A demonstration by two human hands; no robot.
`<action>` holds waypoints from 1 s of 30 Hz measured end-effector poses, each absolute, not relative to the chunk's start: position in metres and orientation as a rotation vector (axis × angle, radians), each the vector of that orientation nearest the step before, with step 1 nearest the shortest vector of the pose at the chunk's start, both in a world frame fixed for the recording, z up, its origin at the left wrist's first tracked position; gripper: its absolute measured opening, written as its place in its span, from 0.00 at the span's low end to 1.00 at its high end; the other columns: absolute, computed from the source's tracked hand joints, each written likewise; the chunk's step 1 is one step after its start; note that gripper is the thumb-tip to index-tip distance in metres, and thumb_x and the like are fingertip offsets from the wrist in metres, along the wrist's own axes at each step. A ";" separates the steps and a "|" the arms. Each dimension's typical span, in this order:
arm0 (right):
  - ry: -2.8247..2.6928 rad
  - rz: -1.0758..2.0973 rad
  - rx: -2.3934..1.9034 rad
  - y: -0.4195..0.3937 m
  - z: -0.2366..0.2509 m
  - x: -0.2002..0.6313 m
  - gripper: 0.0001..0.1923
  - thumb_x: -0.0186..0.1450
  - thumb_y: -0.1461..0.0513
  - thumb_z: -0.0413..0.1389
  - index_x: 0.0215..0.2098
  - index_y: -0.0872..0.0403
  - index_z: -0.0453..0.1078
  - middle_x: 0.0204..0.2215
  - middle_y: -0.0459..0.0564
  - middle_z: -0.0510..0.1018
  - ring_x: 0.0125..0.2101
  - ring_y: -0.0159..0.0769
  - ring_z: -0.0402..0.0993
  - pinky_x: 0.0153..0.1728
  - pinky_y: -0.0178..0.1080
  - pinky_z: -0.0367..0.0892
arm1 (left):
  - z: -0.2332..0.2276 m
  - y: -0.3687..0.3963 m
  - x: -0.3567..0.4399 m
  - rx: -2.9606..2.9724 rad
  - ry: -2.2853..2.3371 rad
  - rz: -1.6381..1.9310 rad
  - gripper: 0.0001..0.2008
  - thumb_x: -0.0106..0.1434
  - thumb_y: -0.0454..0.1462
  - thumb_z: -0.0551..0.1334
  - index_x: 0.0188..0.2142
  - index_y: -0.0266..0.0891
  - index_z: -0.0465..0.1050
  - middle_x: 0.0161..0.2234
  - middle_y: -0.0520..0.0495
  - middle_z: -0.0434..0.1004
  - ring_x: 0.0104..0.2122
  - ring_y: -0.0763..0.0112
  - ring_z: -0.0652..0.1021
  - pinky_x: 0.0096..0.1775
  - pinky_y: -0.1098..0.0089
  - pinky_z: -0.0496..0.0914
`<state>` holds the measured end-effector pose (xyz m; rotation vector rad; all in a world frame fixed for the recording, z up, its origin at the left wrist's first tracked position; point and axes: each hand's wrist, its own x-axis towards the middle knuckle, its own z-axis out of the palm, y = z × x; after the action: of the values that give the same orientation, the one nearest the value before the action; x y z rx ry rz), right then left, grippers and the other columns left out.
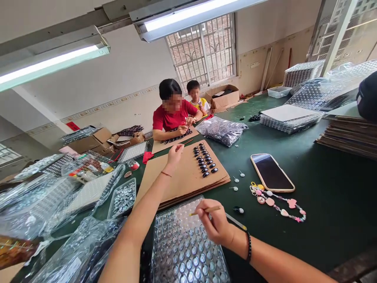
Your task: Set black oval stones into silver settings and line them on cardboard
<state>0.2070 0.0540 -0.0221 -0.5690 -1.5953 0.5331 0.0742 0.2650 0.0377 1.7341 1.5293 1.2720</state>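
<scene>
The left hand (174,152) is raised over a cardboard sheet (176,177), fingertips pinched together; what is pinched is too small to tell. The right hand (216,224) is closed around a thin stick (204,211) above a clear blister tray (185,247) of round pieces. Dark oval pieces (205,160) are lined up on the cardboard. A phone (272,172) and bead strap (278,204) lie nearby on the green table (324,196). Two people are seated opposite.

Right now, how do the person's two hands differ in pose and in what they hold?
The left hand is stretched far out over the brown cardboard sheet, fingertips pinched together; whether it holds anything is too small to tell. The right hand stays near, over the clear blister tray, its grip closed on a thin stick. Both are bare.
</scene>
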 end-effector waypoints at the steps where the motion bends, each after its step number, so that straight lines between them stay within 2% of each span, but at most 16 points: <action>1: -1.586 0.556 -0.582 0.054 -0.023 0.207 0.09 0.62 0.65 0.42 0.25 0.54 0.58 0.18 0.45 0.63 0.20 0.29 0.60 0.23 0.33 0.56 | 0.041 0.239 0.063 1.749 1.498 1.259 0.11 0.55 0.41 0.57 0.35 0.37 0.70 0.29 0.50 0.71 0.27 0.76 0.70 0.31 0.74 0.65; 6: -1.592 0.575 -0.675 0.055 -0.027 0.207 0.12 0.64 0.62 0.42 0.24 0.54 0.59 0.18 0.44 0.62 0.19 0.28 0.58 0.22 0.32 0.55 | 0.023 0.111 0.003 1.744 1.508 1.131 0.11 0.54 0.41 0.58 0.34 0.36 0.71 0.27 0.49 0.70 0.26 0.74 0.70 0.29 0.73 0.65; 10: -1.549 0.690 -0.746 0.054 -0.035 0.203 0.14 0.65 0.59 0.41 0.26 0.55 0.61 0.18 0.44 0.63 0.19 0.28 0.59 0.21 0.32 0.56 | -0.006 0.052 -0.024 1.695 1.668 1.241 0.09 0.55 0.39 0.57 0.33 0.36 0.70 0.31 0.48 0.70 0.26 0.74 0.70 0.31 0.72 0.65; 14: -1.478 0.768 -0.810 0.053 -0.042 0.201 0.17 0.66 0.56 0.40 0.27 0.55 0.63 0.18 0.44 0.63 0.17 0.28 0.60 0.18 0.31 0.56 | -0.019 0.032 -0.021 1.802 1.634 1.246 0.06 0.56 0.36 0.56 0.32 0.38 0.69 0.35 0.48 0.68 0.28 0.75 0.70 0.31 0.73 0.65; 20: -1.808 0.765 -0.936 0.058 -0.040 0.201 0.15 0.65 0.57 0.42 0.31 0.55 0.66 0.24 0.48 0.71 0.20 0.29 0.67 0.19 0.31 0.60 | -0.017 0.015 -0.003 1.841 1.506 1.133 0.05 0.58 0.34 0.55 0.32 0.39 0.69 0.33 0.49 0.68 0.28 0.75 0.70 0.31 0.73 0.66; 26: -2.113 0.712 -0.872 0.051 -0.041 0.190 0.11 0.64 0.61 0.46 0.39 0.51 0.69 0.33 0.48 0.76 0.32 0.34 0.71 0.33 0.34 0.66 | -0.021 0.012 -0.002 1.738 1.485 1.185 0.05 0.57 0.32 0.54 0.33 0.39 0.68 0.33 0.50 0.69 0.27 0.76 0.70 0.30 0.74 0.66; 30: -2.173 0.673 -0.839 0.046 -0.043 0.184 0.11 0.64 0.62 0.46 0.39 0.51 0.69 0.34 0.49 0.76 0.34 0.34 0.72 0.35 0.35 0.67 | -0.022 0.014 -0.004 1.693 1.485 1.183 0.05 0.58 0.32 0.54 0.32 0.39 0.68 0.33 0.50 0.68 0.26 0.76 0.70 0.29 0.74 0.65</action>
<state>0.1843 0.0462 -0.0427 -0.8390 -2.1732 0.6728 -0.0042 0.0136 -0.0220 1.6932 1.4848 1.1826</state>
